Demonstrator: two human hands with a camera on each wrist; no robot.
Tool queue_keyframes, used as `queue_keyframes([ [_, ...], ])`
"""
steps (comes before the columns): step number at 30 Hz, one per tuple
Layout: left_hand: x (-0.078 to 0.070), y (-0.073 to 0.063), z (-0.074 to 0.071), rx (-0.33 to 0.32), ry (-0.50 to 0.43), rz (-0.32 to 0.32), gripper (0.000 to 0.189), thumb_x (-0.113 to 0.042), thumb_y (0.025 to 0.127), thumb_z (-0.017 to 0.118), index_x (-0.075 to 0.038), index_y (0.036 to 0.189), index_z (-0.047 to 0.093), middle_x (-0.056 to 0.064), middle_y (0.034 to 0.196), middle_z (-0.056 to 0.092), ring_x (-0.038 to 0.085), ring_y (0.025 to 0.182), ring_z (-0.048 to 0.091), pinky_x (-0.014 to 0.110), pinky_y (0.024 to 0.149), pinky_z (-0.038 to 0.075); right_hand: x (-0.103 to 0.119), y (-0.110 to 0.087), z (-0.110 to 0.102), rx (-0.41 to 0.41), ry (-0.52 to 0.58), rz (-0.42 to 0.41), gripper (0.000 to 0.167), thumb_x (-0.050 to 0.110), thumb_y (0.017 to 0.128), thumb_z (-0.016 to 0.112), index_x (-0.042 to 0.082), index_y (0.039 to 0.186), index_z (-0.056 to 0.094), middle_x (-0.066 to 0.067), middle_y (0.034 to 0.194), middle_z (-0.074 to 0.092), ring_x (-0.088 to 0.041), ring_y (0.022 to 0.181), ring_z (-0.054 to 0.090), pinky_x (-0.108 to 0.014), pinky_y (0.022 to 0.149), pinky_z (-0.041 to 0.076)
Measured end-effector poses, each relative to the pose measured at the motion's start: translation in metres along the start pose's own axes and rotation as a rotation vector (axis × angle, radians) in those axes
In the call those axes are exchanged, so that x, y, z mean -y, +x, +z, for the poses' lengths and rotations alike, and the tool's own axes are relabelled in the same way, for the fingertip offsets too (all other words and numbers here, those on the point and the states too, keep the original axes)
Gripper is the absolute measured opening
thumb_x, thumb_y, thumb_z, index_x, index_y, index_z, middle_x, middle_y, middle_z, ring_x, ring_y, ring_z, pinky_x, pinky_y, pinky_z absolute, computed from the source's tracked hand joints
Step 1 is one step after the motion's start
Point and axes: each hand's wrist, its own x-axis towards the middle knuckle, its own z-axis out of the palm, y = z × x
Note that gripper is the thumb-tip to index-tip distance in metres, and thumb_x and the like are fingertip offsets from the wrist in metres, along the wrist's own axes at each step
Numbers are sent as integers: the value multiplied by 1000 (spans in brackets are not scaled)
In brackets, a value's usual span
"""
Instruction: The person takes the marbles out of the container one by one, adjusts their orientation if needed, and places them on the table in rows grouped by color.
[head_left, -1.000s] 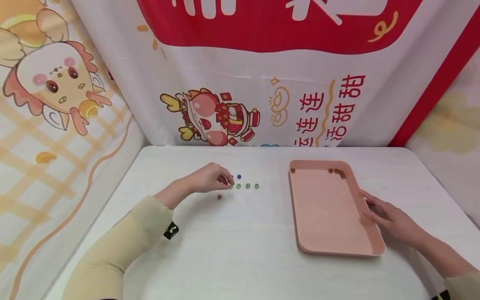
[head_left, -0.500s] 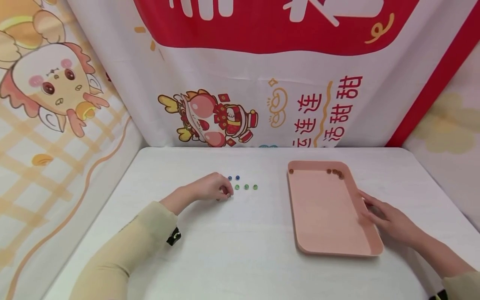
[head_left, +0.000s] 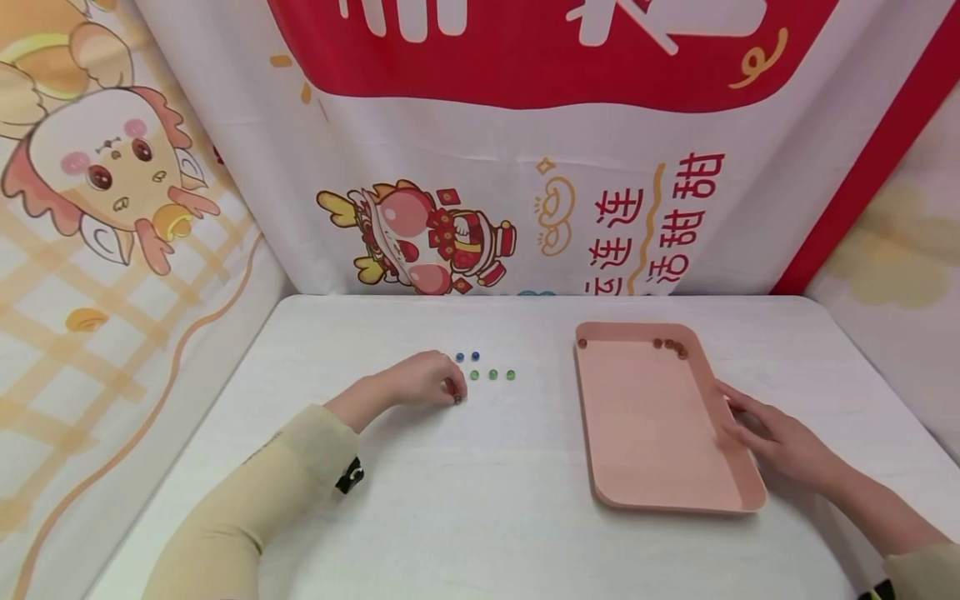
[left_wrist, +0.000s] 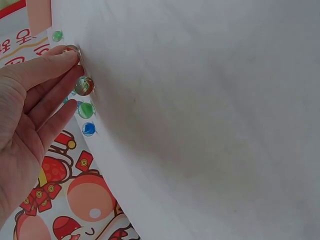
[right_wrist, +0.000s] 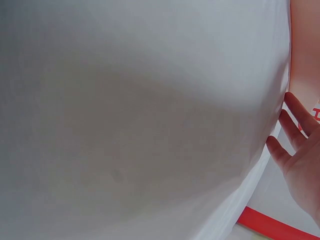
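Note:
In the head view my left hand (head_left: 429,379) is low over the table, left of the marbles. Its thumb and fingertips pinch a brownish glass marble (head_left: 457,400). The left wrist view shows this marble at the fingertips, with a green-and-brown marble (left_wrist: 84,86) close under the fingers. Beyond the hand sit blue marbles (head_left: 476,356) and a row of green marbles (head_left: 492,375). My right hand (head_left: 787,442) rests at the right side of a pink tray (head_left: 667,433). Its extended fingers touch the tray's outer wall.
Several brown marbles (head_left: 670,343) lie along the tray's far end, one of them in its far left corner. A printed cloth (head_left: 450,142) hangs behind the white table (head_left: 420,517). Another patterned cloth (head_left: 82,333) stands at the left.
My left hand has moved nearer to me from the green row, uncovering the left blue marble. The brown marble that lay alone beside it no longer shows there. The right hand stays at the tray.

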Motion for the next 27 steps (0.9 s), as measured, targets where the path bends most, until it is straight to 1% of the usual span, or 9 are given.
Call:
queue_keyframes([
  [4, -1, 0, 1, -3, 13, -8, 17, -5, 85, 73, -19, 93, 75, -12, 87, 66, 8, 85, 57, 30, 87, 47, 0, 1, 0, -4, 0, -4, 73, 35, 96, 60, 10, 155, 23, -30, 148, 33, -51, 131, 32, -72, 94, 29],
  [11, 1, 1, 2, -7, 33, 12, 17, -5, 85, 73, -19, 93, 75, -12, 87, 66, 8, 84, 56, 29, 86, 47, 0, 0, 0, -6, -1, -4, 74, 35, 96, 60, 9, 154, 23, -30, 148, 32, -52, 131, 31, -72, 94, 29],
  [19, -1, -1, 1, -14, 50, 30, 18, -1, 85, 72, -16, 95, 75, -9, 89, 67, 8, 85, 58, 29, 85, 48, 1, 0, 1, -5, -3, -2, 74, 38, 96, 60, 11, 155, 23, -30, 147, 33, -50, 130, 33, -71, 94, 30],
  [23, 1, -3, -3, -11, -7, 31, 17, -2, 86, 71, -14, 98, 75, -8, 89, 68, 8, 84, 60, 28, 82, 50, 1, 0, 0, 1, 8, 3, 75, 40, 96, 59, 11, 155, 21, -30, 148, 32, -51, 131, 32, -72, 94, 29],
  [25, 2, -4, -7, -15, -39, 20, 16, -4, 87, 72, -12, 101, 75, -7, 90, 68, 9, 84, 60, 27, 81, 51, 1, -1, 0, 0, 9, 0, 75, 39, 96, 58, 10, 155, 21, -30, 148, 32, -51, 131, 32, -72, 94, 29],
  [27, 2, -6, -14, -23, -62, 16, 17, -5, 88, 71, -10, 104, 74, -4, 93, 69, 10, 85, 60, 30, 83, 51, 1, -1, 0, -2, 7, 0, 75, 39, 97, 58, 9, 155, 22, -31, 148, 32, -51, 131, 32, -72, 94, 29],
])
